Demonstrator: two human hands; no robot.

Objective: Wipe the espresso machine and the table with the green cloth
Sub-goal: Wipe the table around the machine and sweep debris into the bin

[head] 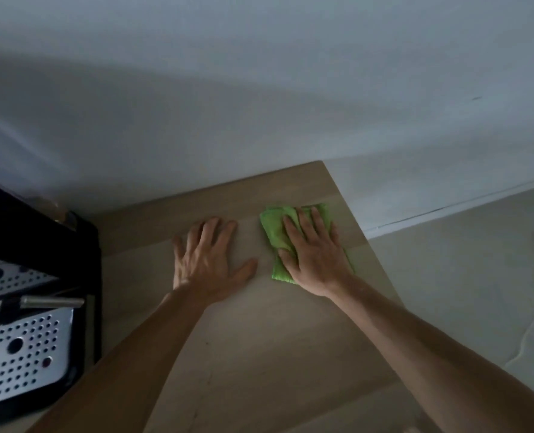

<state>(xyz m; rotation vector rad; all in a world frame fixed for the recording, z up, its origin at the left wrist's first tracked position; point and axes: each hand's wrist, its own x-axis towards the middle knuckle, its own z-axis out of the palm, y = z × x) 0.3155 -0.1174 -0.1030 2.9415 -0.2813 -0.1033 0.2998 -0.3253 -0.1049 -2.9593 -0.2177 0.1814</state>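
Note:
A folded green cloth (274, 232) lies flat on the light wooden table (259, 339) near its far right corner. My right hand (314, 254) presses down on the cloth with the fingers spread, covering most of it. Just to the left of the cloth, my left hand (207, 260) rests palm-down on the bare wood, fingers apart, holding nothing. The black espresso machine (31, 292) stands at the left edge of the view, with its perforated metal drip tray (21, 354) and a metal spout showing.
A pale wall (259, 89) runs along the back edge of the table. The table's right edge drops off to a light floor (462, 292). A white baseboard line follows the wall at the right.

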